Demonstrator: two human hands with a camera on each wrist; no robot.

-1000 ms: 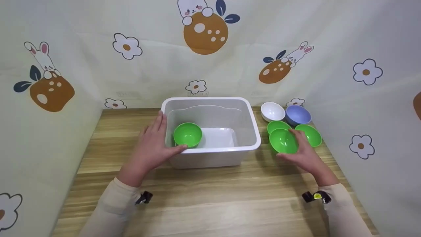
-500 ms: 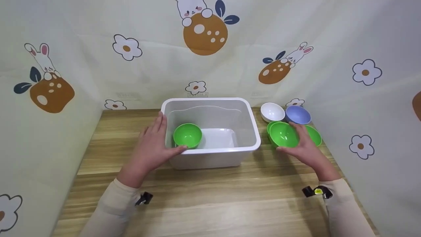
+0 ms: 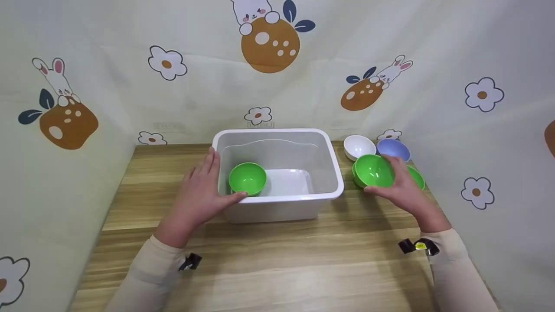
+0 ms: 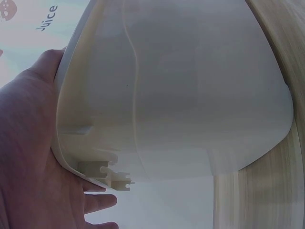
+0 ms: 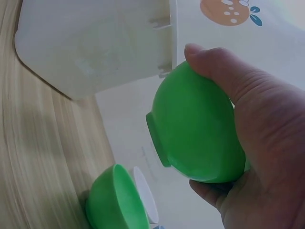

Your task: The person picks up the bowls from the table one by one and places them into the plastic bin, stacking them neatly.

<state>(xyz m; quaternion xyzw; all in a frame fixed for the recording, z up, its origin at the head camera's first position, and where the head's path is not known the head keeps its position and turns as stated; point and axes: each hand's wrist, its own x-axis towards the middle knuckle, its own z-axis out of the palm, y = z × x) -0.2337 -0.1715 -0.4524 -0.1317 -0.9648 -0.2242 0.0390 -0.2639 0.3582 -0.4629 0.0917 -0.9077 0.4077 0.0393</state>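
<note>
My right hand (image 3: 403,190) holds a green bowl (image 3: 373,171) by its rim, thumb on the near side and fingers on the far side. In the right wrist view, this bowl (image 5: 195,124) is raised above the table, its base towards another green bowl (image 5: 114,202) standing below. My left hand (image 3: 197,193) rests at the front left corner of a white plastic bin (image 3: 277,210), thumb along the front rim and fingers stretched along the left rim. Inside the bin at the left sits a green bowl (image 3: 248,177).
Behind the held bowl stand a white bowl (image 3: 359,146) and a blue bowl (image 3: 393,149). Another green bowl (image 3: 417,177) is partly hidden behind my right hand. The wooden table (image 3: 277,264) is bordered by a patterned cloth (image 3: 208,95) at the back and sides.
My right hand has moved slightly up and away with the green bowl, which now covers most of the green bowl behind it. The left hand and bin stay put.
</note>
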